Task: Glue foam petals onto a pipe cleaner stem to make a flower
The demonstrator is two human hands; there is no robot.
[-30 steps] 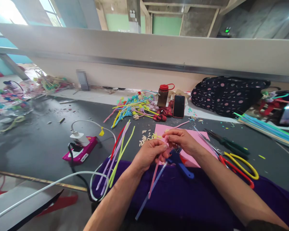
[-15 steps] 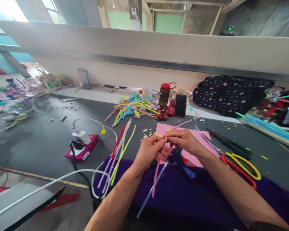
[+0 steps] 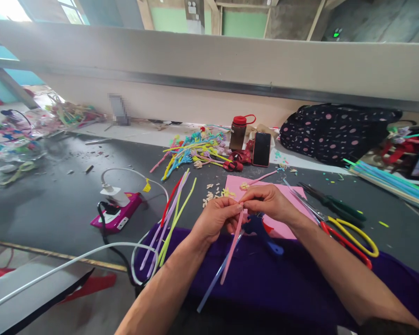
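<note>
A pink fuzzy stem (image 3: 232, 251) is pinched between the fingertips of the left hand (image 3: 216, 219) and right hand (image 3: 268, 203), held close together by a pink sheet (image 3: 289, 223).

Can't see the upper end of the pink pipe cleaner (image 3: 232, 253), it's lost between the left hand (image 3: 214, 218) and right hand (image 3: 267, 202). They also block bits of the blue glue gun (image 3: 270, 244) and pink sheet (image 3: 236, 182). Some pixelated thing (image 3: 119, 111) sits near the tabletop (image 3: 56, 200)'s far edge, the pipe cleaner bundle (image 3: 387, 182) gets cropped at right, crumbs (image 3: 99, 148) too tiny to identify.
</note>
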